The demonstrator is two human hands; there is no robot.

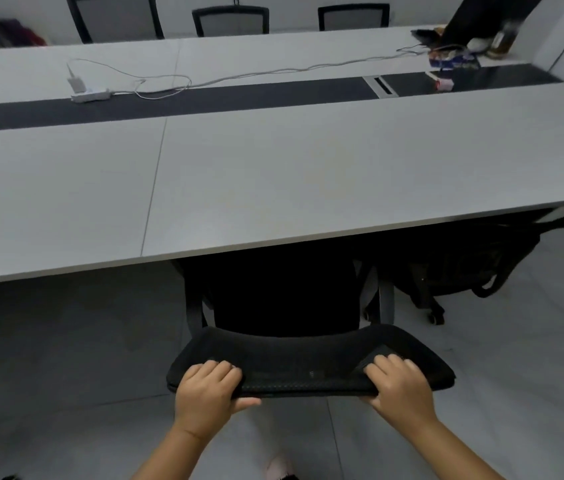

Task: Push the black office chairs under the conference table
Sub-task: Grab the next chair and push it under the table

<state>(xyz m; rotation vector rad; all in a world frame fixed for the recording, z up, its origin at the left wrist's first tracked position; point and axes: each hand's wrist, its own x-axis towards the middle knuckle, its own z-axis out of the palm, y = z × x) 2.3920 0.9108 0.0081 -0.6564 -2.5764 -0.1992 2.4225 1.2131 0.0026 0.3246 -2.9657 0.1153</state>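
Both the left hand (208,388) and right hand (399,388) clamp the padded top of the black office chair (308,368), its seat partly under the conference table's (273,174) near edge; on castors, it likely rolls easily.

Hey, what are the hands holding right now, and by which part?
Both the left hand and right hand grip the black office chair by the top edge of its backrest.

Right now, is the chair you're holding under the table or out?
Partly under: the chair seat front hides beneath the table edge; its backrest stays outside.
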